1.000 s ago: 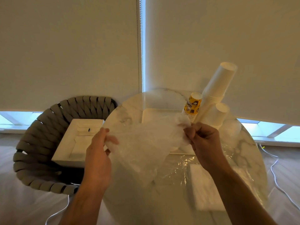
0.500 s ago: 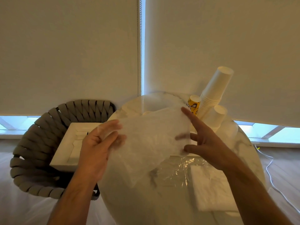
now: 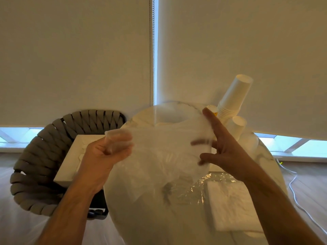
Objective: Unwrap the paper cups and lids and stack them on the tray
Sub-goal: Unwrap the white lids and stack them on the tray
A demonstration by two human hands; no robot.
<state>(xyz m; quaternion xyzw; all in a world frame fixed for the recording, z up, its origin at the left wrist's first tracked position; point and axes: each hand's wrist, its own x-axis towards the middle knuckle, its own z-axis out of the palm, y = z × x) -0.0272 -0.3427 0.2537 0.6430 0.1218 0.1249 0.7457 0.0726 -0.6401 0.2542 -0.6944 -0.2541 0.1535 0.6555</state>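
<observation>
My left hand [image 3: 104, 152] pinches the thin translucent plastic wrapper [image 3: 162, 152] while my right hand [image 3: 224, 149], fingers spread, flattens it clear of the stacked white paper cups [image 3: 233, 101] leaning on the round marble table [image 3: 141, 218] behind

- A round white marble table [image 3: 177, 227] fills the lower middle of the view.
- At its far right edge, a tall stack of white paper cups [image 3: 233, 101] leans to the right.
- A shorter stack of cups [image 3: 236, 126] stands just in front.
- Crinkled clear plastic wrap [image 3: 200, 188] lies near the middle.
- A white packet [image 3: 231, 209] lies on the right.
</observation>
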